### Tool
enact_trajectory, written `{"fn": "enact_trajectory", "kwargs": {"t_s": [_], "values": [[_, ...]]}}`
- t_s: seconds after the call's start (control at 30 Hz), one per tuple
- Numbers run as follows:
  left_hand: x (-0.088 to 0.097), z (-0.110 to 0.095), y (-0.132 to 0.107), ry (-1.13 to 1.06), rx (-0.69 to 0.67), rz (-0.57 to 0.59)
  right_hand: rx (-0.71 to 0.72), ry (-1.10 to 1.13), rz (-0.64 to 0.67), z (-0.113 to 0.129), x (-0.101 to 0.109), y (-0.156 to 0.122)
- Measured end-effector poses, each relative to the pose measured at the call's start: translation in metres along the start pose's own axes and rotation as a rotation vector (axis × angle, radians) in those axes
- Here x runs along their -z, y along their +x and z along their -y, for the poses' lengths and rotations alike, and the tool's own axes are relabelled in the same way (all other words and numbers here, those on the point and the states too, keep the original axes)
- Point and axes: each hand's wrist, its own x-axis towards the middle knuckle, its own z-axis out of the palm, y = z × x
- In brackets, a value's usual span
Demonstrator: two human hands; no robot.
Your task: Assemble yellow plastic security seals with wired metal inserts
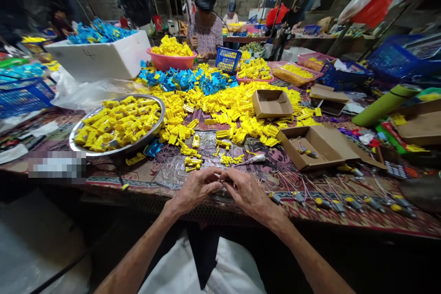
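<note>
My left hand [195,189] and my right hand [246,192] meet fingertip to fingertip at the near edge of the table. Both pinch something very small between them; I cannot make out what it is. Just beyond the fingers lie a few yellow plastic toy parts [193,161] and a screwdriver [253,160] on the patterned cloth. A wide heap of yellow parts [237,110] spreads across the middle of the table, with blue parts [188,79] behind it.
A metal tray [156,129] of yellow parts sits left. Open cardboard boxes [272,103] [315,147] stand right of centre, and small motors with wires [339,204] line the near right edge. A white foam box [99,57], pink bowl [170,61], blue baskets [228,59]. Another person [206,23] works opposite.
</note>
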Motion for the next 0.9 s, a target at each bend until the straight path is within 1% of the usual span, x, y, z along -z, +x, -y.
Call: {"fn": "enact_trajectory", "kwargs": {"t_s": [0.07, 0.13, 0.2, 0.27, 0.4, 0.47, 0.53, 0.6, 0.73, 0.9], "values": [[0.000, 0.007, 0.000, -0.133, 0.055, -0.016, -0.108, 0.105, -0.065, -0.003, -0.004, -0.004], [-0.001, 0.012, 0.000, -0.249, 0.129, -0.070, -0.228, 0.238, -0.141, -0.005, -0.008, -0.007], [-0.001, 0.013, 0.000, -0.331, 0.195, -0.127, -0.296, 0.351, -0.170, -0.006, -0.014, -0.009], [-0.003, 0.011, 0.001, -0.367, 0.223, -0.167, -0.294, 0.433, -0.139, -0.005, -0.021, -0.010], [-0.002, 0.004, 0.003, -0.451, 0.241, -0.216, -0.195, 0.526, -0.065, 0.000, -0.030, -0.006], [0.001, 0.001, 0.003, -0.541, 0.258, -0.219, -0.153, 0.551, -0.032, 0.002, -0.031, -0.003], [0.004, 0.000, 0.004, -0.622, 0.257, -0.201, -0.148, 0.616, -0.001, 0.003, -0.031, -0.002], [0.008, 0.002, 0.003, -0.659, 0.241, -0.195, -0.178, 0.710, 0.026, 0.002, -0.032, -0.003], [0.013, 0.010, 0.002, -0.670, 0.250, -0.248, -0.293, 0.839, 0.070, 0.000, -0.032, -0.007], [0.015, 0.015, 0.000, -0.666, 0.284, -0.276, -0.409, 0.971, 0.049, -0.002, -0.034, -0.013]]}}
